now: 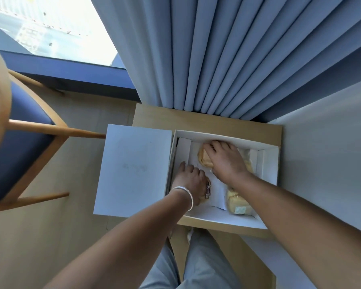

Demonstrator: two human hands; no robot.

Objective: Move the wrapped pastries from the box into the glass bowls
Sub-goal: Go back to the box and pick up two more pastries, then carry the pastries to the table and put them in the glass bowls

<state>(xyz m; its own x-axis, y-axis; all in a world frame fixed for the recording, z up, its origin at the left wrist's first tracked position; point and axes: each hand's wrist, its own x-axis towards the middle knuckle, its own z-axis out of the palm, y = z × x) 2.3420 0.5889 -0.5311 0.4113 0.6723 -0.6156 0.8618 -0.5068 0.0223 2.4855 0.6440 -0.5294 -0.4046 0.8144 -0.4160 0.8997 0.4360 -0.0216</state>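
Seen from above, both hands reach into an open white cardboard box point(267, 178) on a small wooden surface point(154, 117). The left hand point(191, 182) curls around a near wrapped golden pastry point(206, 191); the right hand point(224, 161) grips a far one point(203, 159). Lift both straight up, gently. No glass bowls show.
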